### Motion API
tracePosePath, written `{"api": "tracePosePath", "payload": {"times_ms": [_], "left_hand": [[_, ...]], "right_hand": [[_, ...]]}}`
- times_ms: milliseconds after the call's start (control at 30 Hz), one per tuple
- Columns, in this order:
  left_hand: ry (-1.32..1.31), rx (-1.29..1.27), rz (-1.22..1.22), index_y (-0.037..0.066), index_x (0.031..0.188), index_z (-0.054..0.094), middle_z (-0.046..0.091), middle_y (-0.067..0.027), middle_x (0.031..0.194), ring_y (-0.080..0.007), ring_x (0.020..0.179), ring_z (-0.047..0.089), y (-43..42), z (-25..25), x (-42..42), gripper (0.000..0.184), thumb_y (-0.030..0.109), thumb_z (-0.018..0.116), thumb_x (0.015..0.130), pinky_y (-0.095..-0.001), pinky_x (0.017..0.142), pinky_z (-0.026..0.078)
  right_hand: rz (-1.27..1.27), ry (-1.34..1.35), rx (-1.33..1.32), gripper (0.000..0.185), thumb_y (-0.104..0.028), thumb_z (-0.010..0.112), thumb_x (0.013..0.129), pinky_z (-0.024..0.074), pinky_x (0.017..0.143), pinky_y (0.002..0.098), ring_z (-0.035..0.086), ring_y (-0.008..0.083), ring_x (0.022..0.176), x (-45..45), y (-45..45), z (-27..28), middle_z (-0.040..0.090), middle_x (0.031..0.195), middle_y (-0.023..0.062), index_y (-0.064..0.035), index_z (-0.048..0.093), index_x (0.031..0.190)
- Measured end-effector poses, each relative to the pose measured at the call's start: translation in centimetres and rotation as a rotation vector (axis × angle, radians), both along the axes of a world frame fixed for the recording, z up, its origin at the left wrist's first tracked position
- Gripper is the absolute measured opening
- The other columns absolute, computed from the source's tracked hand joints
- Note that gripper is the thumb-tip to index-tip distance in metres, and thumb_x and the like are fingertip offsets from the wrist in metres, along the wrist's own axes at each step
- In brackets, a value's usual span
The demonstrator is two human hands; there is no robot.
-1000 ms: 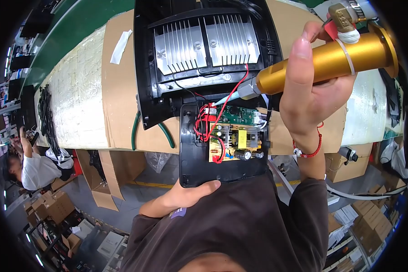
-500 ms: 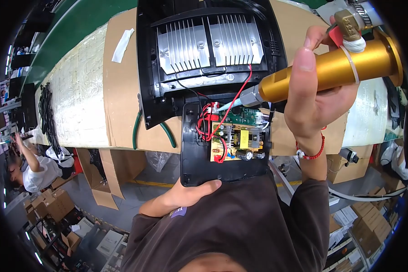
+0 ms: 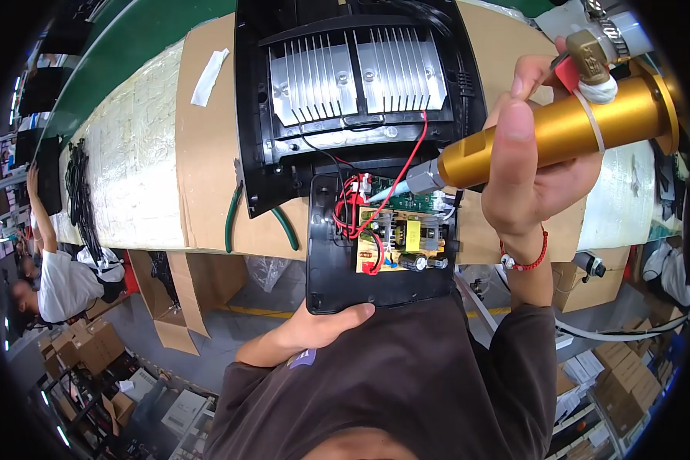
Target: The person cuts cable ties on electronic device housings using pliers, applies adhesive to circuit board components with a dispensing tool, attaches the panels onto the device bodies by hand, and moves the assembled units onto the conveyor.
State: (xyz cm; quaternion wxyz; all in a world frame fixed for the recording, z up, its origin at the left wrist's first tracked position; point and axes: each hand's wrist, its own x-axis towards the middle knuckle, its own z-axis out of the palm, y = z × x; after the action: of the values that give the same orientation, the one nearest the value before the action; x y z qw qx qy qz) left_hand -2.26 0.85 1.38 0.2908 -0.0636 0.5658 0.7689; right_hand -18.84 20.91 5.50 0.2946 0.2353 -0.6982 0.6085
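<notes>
My right hand [image 3: 525, 157] is wrapped round a gold-coloured glue dispensing gun [image 3: 556, 126] with a brass fitting and a hose at its back end. Its pale tapered nozzle [image 3: 420, 181] points left, the tip at the red and white connectors [image 3: 363, 189] by the edge of the green circuit board [image 3: 402, 201]. With my left hand [image 3: 330, 326] I grip the near edge of a black plastic cover [image 3: 337, 287], thumb on top and fingers hidden beneath. A tan power board [image 3: 395, 261] sits in the cover. Red and black wires run from it to a black housing [image 3: 257, 180] with finned heatsinks [image 3: 314, 84].
Green-handled pliers [image 3: 232, 222] lie on cardboard [image 3: 207, 153], partly under the housing. A white paper strip [image 3: 209, 77] and a bundle of black cables [image 3: 79, 192] are to the left. A person in a white shirt [image 3: 65, 284] sits at far left.
The nozzle tip has shifted slightly toward me along the connectors. My left hand and the cover stay almost still. At far left the other person's arm has reached farther up.
</notes>
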Motion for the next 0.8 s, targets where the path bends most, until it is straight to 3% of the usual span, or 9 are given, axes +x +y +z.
{"api": "tracePosePath", "payload": {"times_ms": [100, 200, 267, 367, 400, 433, 500, 633, 800], "left_hand": [[-0.01, -0.006, 0.014, -0.001, 0.1, 0.061, 0.059, -0.0007, 0.086, -0.0096, 0.076, 0.052, -0.1, 0.1, 0.1, 0.013, 0.001, 0.059, 0.087, -0.0251, 0.069, 0.044], [-0.036, -0.01, 0.045, -0.001, 0.101, 0.061, 0.06, -0.0009, 0.087, -0.0098, 0.077, 0.053, 0.0, 0.3, 0.2, 0.015, 0.001, 0.059, 0.087, -0.025, 0.07, 0.044], [-0.027, -0.023, 0.034, -0.001, 0.105, 0.061, 0.061, -0.0014, 0.091, -0.0102, 0.079, 0.054, -0.2, 0.2, 0.4, 0.018, 0.001, 0.059, 0.087, -0.0249, 0.072, 0.045], [0.075, 0.0, -0.01, -0.001, 0.116, 0.058, 0.063, -0.006, 0.103, -0.0142, 0.095, 0.058, -0.1, -0.2, 0.8, 0.027, 0.002, 0.058, 0.089, -0.0272, 0.082, 0.047], [-0.098, 0.245, 0.05, -0.002, 0.12, 0.055, 0.062, -0.0098, 0.108, -0.0191, 0.106, 0.058, 0.4, 0.6, 0.6, 0.029, -0.002, 0.054, 0.091, -0.0339, 0.091, 0.048], [-0.325, 0.52, 0.262, -0.002, 0.125, 0.051, 0.059, -0.0134, 0.119, -0.025, 0.117, 0.054, 1.3, 2.4, -0.1, 0.032, -0.002, 0.048, 0.093, -0.0425, 0.103, 0.044], [-0.408, 0.666, 0.159, -0.001, 0.13, 0.048, 0.055, -0.0142, 0.127, -0.0282, 0.122, 0.051, 0.7, 1.5, 0.3, 0.034, 0.001, 0.045, 0.096, -0.0469, 0.109, 0.037], [-0.358, 0.754, 0.155, -0.002, 0.128, 0.05, 0.054, -0.014, 0.13, -0.0327, 0.126, 0.047, 1.1, 1.1, 0.7, 0.032, 0.008, 0.043, 0.099, -0.046, 0.11, 0.034], [-0.409, 0.763, 0.147, 0.0, 0.11, 0.062, 0.058, -0.0111, 0.122, -0.037, 0.129, 0.043, 1.2, 1.0, 1.4, 0.029, 0.018, 0.04, 0.102, -0.0424, 0.11, 0.033]], "right_hand": [[-0.02, -0.011, 0.022, 0.056, -0.01, 0.055, 0.086, 0.04, 0.057, 0.0183, 0.05, 0.005, 0.059, -0.1, 0.5, 0.0, 0.054, 0.096, 0.0126, 0.0106, 0.033, 0.133], [-0.047, 0.195, 0.38, 0.056, -0.012, 0.056, 0.086, 0.0391, 0.057, 0.017, 0.049, 0.0037, 0.058, -0.7, 1.5, 0.1, 0.059, 0.1, 0.0162, 0.0118, 0.033, 0.132], [-0.068, 0.042, 0.137, 0.055, -0.013, 0.055, 0.085, 0.0379, 0.057, 0.0156, 0.047, 0.0026, 0.058, 0.1, -0.1, 0.9, 0.061, 0.109, 0.0211, 0.0125, 0.035, 0.129], [-0.168, 0.001, 0.125, 0.053, -0.013, 0.053, 0.085, 0.0369, 0.057, 0.0145, 0.046, 0.0014, 0.055, 0.2, -0.1, 1.7, 0.059, 0.117, 0.0251, 0.0124, 0.036, 0.128], [-0.188, -0.031, 0.09, 0.054, -0.014, 0.051, 0.085, 0.0377, 0.056, 0.0156, 0.046, 0.0017, 0.054, 0.5, -0.4, 2.2, 0.059, 0.116, 0.0268, 0.0127, 0.034, 0.129], [-0.189, -0.045, 0.091, 0.054, -0.016, 0.05, 0.086, 0.0391, 0.059, 0.0174, 0.047, 0.0033, 0.055, 1.1, -0.1, 2.8, 0.06, 0.109, 0.0263, 0.0131, 0.033, 0.129], [-0.203, -0.066, 0.145, 0.056, -0.018, 0.049, 0.087, 0.0412, 0.064, 0.0205, 0.049, 0.0065, 0.056, 1.9, 0.6, 3.5, 0.061, 0.096, 0.0243, 0.0139, 0.032, 0.13], [-0.259, 0.011, 0.271, 0.06, -0.021, 0.046, 0.087, 0.0411, 0.068, 0.0219, 0.05, 0.0109, 0.064, 3.5, 0.9, 3.7, 0.056, 0.075, 0.0165, 0.018, 0.029, 0.129], [-0.127, -0.009, 0.187, 0.065, -0.022, 0.048, 0.086, 0.0414, 0.068, 0.0224, 0.049, 0.0135, 0.075, 4.5, 0.3, 3.4, 0.052, 0.063, 0.0125, 0.018, 0.024, 0.13]]}}
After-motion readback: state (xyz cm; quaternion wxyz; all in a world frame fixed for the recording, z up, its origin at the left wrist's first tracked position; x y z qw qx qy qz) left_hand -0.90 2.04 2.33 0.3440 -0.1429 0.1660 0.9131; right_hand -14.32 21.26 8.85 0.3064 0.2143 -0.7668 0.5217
